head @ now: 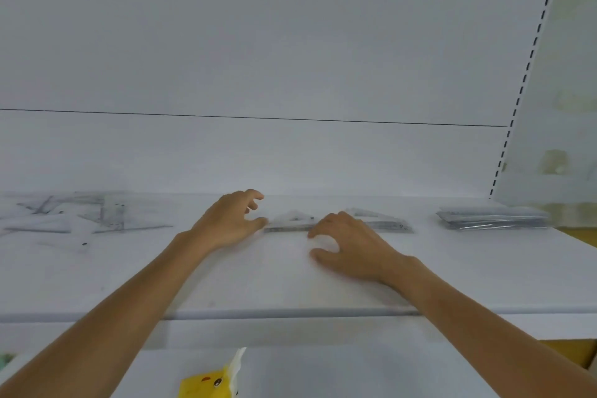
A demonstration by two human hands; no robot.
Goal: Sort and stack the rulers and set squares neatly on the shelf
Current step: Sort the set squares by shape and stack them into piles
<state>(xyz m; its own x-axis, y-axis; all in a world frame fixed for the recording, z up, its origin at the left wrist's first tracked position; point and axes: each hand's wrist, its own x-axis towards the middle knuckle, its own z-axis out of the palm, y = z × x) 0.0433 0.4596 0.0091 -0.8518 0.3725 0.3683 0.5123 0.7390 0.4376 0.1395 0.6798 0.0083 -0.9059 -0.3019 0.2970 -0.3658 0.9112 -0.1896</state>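
Set squares (292,222): a low pile of clear plastic triangles lies flat at mid-shelf, long edge toward the front, directly between the person's two hands.
Second pile (378,220): more clear set squares just right of the first, partly hidden behind the right hand.
Left hand (227,220): sits at the first pile's left corner, thumb tip touching or all but touching it; fingers loosely curled and apart, clasping nothing.
Right hand (352,247): lies at the pile's right end, bent fingertips at its front edge, thumb spread away over the shelf; blur hides whether the tips press the plastic, but nothing is clasped.
Ruler stack (491,219): squared up, well to the right, near the slotted upright (529,64).
Loose set squares (80,218): scattered and overlapping at the shelf's far left, well apart from both hands.
Shelf (290,284): white, its front lip running under both forearms.
Yellow packet (206,383): below the shelf, at the bottom edge of the view.
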